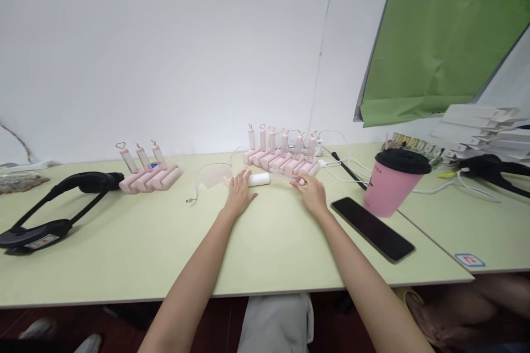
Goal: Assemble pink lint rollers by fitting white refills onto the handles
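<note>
My left hand (239, 194) rests low over the table, thumb spread away from the fingers, fingertips at the left end of a white cylinder (259, 179) lying on its side. My right hand (311, 193) is closed around a slim clear tube with a pink end (302, 181), partly covered by the fingers. Just behind my hands stands a row of pink blocks (285, 164), with several clear tubes (298, 146) with pink tops and loops rising from it. Left of my left hand lie a pale pink sheet (214, 176) and a white USB cable (195, 190).
A second group of pink blocks (151, 178) carries three tubes on the left, beside a black headset (58, 209). On the right are a phone (372, 229), a pink cup with a black lid (393, 185), white cables and stacked white boxes (480, 127). Another person's leg (467, 309) shows below.
</note>
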A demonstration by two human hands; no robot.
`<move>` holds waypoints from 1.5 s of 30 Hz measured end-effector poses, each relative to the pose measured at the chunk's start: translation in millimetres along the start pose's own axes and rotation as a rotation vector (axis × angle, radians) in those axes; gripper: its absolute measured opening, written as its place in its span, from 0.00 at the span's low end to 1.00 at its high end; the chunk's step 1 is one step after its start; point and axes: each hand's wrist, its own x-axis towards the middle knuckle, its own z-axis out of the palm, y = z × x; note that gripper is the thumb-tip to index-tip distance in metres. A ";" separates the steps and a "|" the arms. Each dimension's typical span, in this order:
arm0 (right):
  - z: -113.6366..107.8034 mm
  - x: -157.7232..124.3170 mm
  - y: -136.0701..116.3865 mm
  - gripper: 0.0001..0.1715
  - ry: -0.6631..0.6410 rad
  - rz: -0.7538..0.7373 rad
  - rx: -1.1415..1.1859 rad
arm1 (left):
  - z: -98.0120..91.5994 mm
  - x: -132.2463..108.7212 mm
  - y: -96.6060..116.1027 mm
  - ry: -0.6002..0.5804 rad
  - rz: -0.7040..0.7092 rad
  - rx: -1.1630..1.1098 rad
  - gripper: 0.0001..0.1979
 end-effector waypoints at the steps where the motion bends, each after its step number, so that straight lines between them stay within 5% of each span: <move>1: -1.4 0.1 2.5 0.19 0.019 0.043 -0.049 | 3.0 0.1 -5.8 0.004 -0.042 0.007 0.35; 6: -10.4 -3.3 14.8 0.16 0.163 0.179 -0.329 | 6.1 2.5 -25.2 0.138 -0.217 0.090 0.31; 10: -12.8 -4.2 14.0 0.17 0.351 0.114 -0.406 | 7.8 1.0 -36.7 0.093 -0.290 0.070 0.28; 16: 15.5 -6.8 -16.8 0.29 -0.063 -0.333 -0.268 | 11.8 1.8 -43.3 0.049 -0.153 -0.104 0.11; 22: 33.2 -1.2 -21.3 0.41 -0.264 -0.311 -0.210 | 9.3 6.1 -26.8 0.019 0.016 -0.503 0.11; 26: 28.7 3.5 -11.6 0.36 -0.326 -0.321 -0.165 | 8.0 9.8 -7.4 -0.024 0.074 -0.572 0.07; 28: 25.5 2.9 -9.5 0.33 -0.313 -0.321 -0.109 | 8.8 11.2 0.3 -0.005 0.061 -0.575 0.11; 33: 21.0 -6.2 -18.3 0.30 -0.267 -0.270 -0.002 | 20.9 9.5 0.6 0.107 -0.175 -0.677 0.39; 40: 23.3 -12.8 -34.0 0.25 -0.190 -0.218 0.088 | 30.5 7.6 -5.4 -0.038 -0.359 -0.981 0.23; 45: 18.9 -3.6 -30.8 0.24 0.072 -0.191 0.150 | 22.1 7.4 14.6 -0.038 -0.321 -1.027 0.19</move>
